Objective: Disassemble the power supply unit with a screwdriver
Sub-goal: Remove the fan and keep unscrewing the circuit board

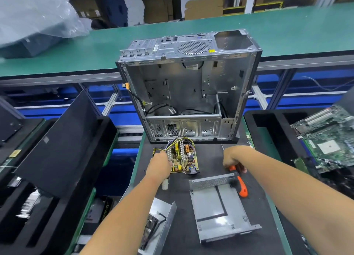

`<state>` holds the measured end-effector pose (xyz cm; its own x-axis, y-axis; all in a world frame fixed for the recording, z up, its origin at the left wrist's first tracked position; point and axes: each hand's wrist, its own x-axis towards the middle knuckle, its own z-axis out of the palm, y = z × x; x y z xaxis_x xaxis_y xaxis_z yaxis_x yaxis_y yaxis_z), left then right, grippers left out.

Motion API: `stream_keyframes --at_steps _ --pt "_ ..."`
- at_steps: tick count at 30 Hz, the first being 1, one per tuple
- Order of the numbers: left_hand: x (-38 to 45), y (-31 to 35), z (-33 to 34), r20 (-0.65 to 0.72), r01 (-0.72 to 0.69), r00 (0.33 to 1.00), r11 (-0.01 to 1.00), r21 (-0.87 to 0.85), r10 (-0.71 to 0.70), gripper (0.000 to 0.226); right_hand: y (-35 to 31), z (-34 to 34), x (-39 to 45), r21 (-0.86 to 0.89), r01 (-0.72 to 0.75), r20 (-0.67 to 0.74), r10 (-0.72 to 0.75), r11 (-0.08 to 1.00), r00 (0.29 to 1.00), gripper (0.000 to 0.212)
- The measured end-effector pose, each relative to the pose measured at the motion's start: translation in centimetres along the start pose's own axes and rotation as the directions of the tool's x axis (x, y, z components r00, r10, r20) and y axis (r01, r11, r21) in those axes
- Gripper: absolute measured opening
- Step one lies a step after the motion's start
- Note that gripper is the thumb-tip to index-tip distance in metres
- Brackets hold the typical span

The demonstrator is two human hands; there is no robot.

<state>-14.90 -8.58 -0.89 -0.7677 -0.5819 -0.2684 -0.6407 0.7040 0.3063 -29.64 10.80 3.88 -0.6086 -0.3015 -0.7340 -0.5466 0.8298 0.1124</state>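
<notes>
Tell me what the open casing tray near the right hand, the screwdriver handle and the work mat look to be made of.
Casing tray: bare sheet metal, by its grey sheen, folded edges and perforated wall.
Screwdriver handle: likely moulded plastic or rubber, glossy orange with black.
Work mat: dark matte sheet, perhaps rubber or foam; unclear.

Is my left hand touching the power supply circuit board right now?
Touching. The head view shows the left hand gripping the left edge of the circuit board, fingers overlapping its components with no gap visible.

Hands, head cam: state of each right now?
Left hand: grips the left edge of the power supply circuit board.
Right hand: curled round the orange-handled screwdriver, which lies over the metal casing.
</notes>
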Motion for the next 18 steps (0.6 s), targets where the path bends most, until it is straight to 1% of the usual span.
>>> stream_keyframes --at_steps 4,7,10,13,14,16,17,18 --pt "0.0 -0.2 0.2 0.006 0.001 1.000 1.000 -0.007 -0.001 0.028 -0.2 0.0 0.1 -0.068 0.026 0.007 -0.026 0.997 1.000 0.034" --pt "0.0 -0.2 0.1 0.004 -0.003 1.000 1.000 0.001 0.003 0.028 -0.2 0.2 0.3 -0.032 0.018 -0.011 -0.018 0.999 1.000 0.034" --pt "0.1 -0.2 -0.1 -0.022 -0.005 1.000 1.000 -0.006 0.005 0.021 0.0 0.6 0.9 0.019 0.005 -0.087 -0.003 1.000 0.996 0.028" --pt "-0.3 0.3 -0.6 -0.053 0.006 0.999 1.000 0.017 -0.005 0.023 0.1 0.9 0.5 0.037 0.036 -0.203 -0.028 0.999 0.979 0.009" --pt "-0.5 0.4 -0.5 -0.067 0.004 0.998 1.000 0.025 -0.002 0.023 0.2 1.2 0.5 0.033 0.059 -0.236 -0.049 0.998 0.971 0.007" --pt "-1.2 0.8 -0.6 -0.090 0.015 0.996 1.000 0.023 -0.012 0.019 0.4 1.3 -0.2 0.066 0.066 -0.278 -0.045 0.996 0.959 0.008" --pt "-1.9 0.9 -1.0 -0.121 0.019 0.992 1.000 0.001 -0.019 0.015 0.5 1.3 -1.0 0.123 0.078 -0.310 -0.037 0.989 0.950 0.009" --pt "-2.5 0.8 -1.2 -0.183 0.005 0.983 0.999 -0.047 -0.013 0.011 0.7 1.6 -1.6 0.168 0.105 -0.355 -0.039 0.980 0.934 0.009"
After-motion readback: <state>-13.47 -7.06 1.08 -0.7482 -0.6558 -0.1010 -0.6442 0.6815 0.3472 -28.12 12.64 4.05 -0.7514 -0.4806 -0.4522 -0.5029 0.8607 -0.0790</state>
